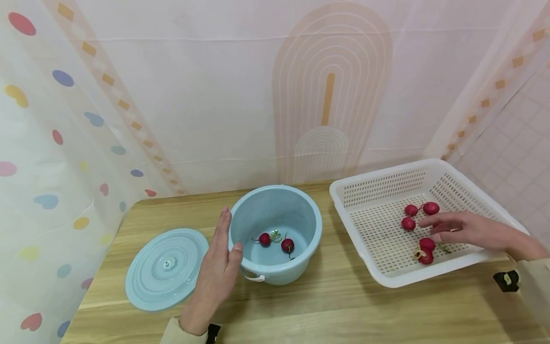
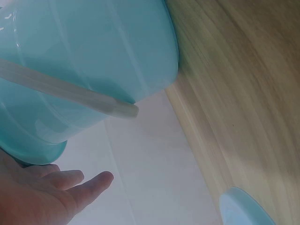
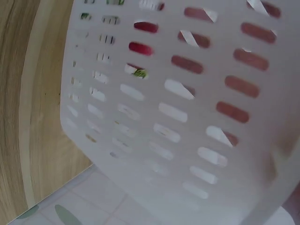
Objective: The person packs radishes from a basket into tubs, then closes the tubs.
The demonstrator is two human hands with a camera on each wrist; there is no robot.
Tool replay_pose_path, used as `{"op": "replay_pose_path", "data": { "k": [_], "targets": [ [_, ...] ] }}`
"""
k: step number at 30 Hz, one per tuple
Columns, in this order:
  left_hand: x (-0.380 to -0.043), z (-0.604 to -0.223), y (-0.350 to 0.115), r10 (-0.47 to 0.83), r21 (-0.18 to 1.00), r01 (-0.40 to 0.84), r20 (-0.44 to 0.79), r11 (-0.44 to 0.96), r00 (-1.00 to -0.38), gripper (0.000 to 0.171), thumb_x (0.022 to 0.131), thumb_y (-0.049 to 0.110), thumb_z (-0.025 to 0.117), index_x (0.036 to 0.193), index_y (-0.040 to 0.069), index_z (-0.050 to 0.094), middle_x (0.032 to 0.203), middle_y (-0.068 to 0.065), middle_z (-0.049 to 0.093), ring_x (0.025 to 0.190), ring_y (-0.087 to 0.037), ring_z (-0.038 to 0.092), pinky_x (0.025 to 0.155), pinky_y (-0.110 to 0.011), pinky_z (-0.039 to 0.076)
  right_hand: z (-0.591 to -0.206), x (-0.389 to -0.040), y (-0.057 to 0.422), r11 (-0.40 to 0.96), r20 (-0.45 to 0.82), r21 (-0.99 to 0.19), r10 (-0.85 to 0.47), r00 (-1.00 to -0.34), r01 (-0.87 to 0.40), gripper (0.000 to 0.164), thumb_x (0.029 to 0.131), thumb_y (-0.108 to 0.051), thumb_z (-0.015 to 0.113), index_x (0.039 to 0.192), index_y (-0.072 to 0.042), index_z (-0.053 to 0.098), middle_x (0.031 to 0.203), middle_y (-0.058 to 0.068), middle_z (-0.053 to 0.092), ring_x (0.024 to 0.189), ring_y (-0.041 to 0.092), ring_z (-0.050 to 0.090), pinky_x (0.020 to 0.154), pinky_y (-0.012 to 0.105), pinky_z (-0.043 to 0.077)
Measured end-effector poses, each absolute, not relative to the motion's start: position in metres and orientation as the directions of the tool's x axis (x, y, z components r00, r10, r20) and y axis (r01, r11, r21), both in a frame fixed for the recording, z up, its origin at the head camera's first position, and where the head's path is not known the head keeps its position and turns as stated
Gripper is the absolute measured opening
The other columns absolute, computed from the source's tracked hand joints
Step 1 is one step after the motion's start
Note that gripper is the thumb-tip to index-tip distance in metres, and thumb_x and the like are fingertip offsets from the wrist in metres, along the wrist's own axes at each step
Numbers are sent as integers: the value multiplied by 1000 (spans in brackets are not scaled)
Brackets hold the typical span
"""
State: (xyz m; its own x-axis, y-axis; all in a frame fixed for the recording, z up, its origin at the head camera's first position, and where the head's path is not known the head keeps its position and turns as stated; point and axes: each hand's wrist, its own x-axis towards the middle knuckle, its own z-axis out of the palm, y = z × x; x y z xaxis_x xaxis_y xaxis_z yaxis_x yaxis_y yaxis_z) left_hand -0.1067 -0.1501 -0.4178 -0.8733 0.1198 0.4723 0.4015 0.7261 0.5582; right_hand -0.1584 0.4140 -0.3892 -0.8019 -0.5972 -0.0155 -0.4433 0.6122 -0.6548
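Note:
My left hand rests with extended fingers against the left rim of a light blue bucket. Two red radishes and a bit of green leaf lie on the bucket's floor. Over the white perforated basket, my right hand reaches in from the right, its fingers loosely extended and nothing seen between them. Its fingertips are close to a radish in a small group; more radishes lie just below the thumb. In the right wrist view the basket wall hides most of that hand.
A round blue lid with a central knob lies flat on the wooden table, left of the bucket. The bucket's handle hangs down its side. Patterned sheets stand behind and to the left.

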Motion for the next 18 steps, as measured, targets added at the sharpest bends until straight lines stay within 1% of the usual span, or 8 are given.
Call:
{"op": "replay_pose_path", "data": {
  "k": [5,8,11,13,15,18],
  "targets": [
    [-107,-418,-150,120,553,402,476,730,-871,64,107,20,44,165,4,22,171,-10,22,154,-35,28,115,-62,34,-391,-166,420,643,-83,-633,-610,-788,-431,36,99,-9,66,135,-8,66,129,-16,67,109,2,64,81,24,56],
    [-106,-418,-150,118,556,399,473,729,-873,64,106,19,45,164,4,22,172,-9,21,154,-34,28,116,-62,34,-392,-169,421,661,-129,-630,-606,-785,-407,35,99,-12,66,134,-6,66,129,-15,67,113,-1,61,84,25,54],
    [-105,-418,-150,116,556,398,473,729,-873,66,104,15,47,164,4,22,171,-10,21,154,-35,28,116,-62,34,-392,-173,421,677,-196,-648,-591,-783,-349,37,100,-15,66,135,-4,66,130,-13,68,115,-5,57,86,24,52],
    [-105,-418,-150,117,557,398,472,729,-874,67,104,13,48,164,4,22,171,-11,21,154,-34,28,115,-62,34,-393,-174,420,686,-236,-656,-581,-779,-313,37,99,-16,67,134,-3,66,130,-8,68,115,-7,55,87,24,52],
    [-105,-418,-150,121,552,400,473,731,-873,67,103,12,48,165,5,22,171,-10,21,154,-34,28,116,-62,34,-393,-176,419,688,-266,-667,-579,-771,-287,38,99,-16,67,134,-1,66,131,0,69,115,-7,55,86,23,52],
    [-105,-417,-150,124,549,401,472,734,-873,67,104,13,47,165,5,21,172,-8,20,154,-32,27,119,-57,32,-395,-179,418,696,-301,-670,-573,-762,-258,38,99,-16,67,134,0,66,131,11,68,113,-7,55,84,22,52]
  ]
}}
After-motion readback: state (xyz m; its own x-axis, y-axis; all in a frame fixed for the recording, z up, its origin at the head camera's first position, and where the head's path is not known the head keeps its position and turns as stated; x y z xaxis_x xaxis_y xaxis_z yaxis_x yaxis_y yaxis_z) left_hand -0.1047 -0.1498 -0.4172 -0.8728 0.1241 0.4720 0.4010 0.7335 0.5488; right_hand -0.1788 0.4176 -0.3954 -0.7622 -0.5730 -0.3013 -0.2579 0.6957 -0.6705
